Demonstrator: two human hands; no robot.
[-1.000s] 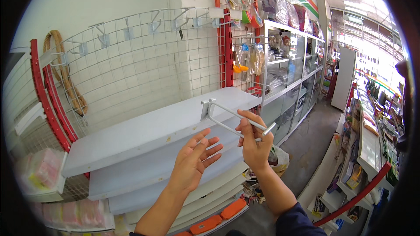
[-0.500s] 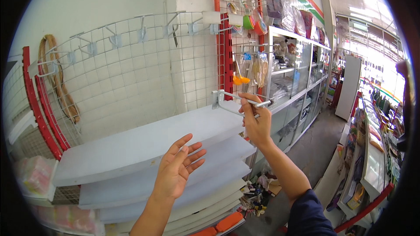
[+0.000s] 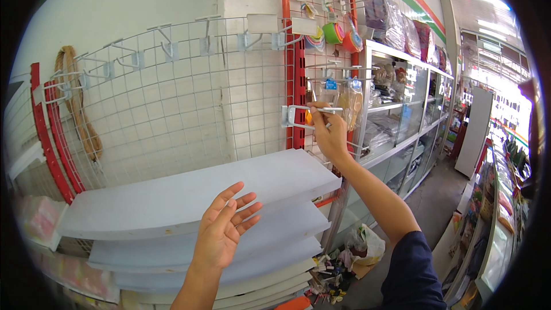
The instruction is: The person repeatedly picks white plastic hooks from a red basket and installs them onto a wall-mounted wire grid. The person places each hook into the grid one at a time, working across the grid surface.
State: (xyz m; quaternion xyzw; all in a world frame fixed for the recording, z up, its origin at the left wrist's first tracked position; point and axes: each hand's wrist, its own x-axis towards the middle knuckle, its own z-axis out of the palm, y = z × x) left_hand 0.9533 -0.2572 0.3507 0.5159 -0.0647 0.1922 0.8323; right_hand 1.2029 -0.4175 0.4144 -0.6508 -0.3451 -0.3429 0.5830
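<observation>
My right hand (image 3: 329, 133) is closed on the prongs of a white metal display hook (image 3: 294, 116), held in the air. Its flat back plate points left, close in front of the red slotted post (image 3: 299, 74); whether they touch I cannot tell. Over the front of the stacked white shelves (image 3: 201, 190), my left hand (image 3: 221, 228) is raised with fingers apart and nothing in it. Behind stands a white wire grid panel (image 3: 172, 86), with several similar hooks (image 3: 170, 50) along its upper part.
A coil of brown rope (image 3: 73, 103) hangs at the left beside red posts. To the right are glass-fronted cabinets (image 3: 381, 152) with bagged goods on top. Loose bags and small items (image 3: 344, 264) lie on the floor below, and a goods rack (image 3: 488, 252) lines the aisle's right side.
My right hand has lifted the display hook from above the top shelf's right end to in front of the red post. My left hand stays open, slightly farther left. The view has shifted a little.
</observation>
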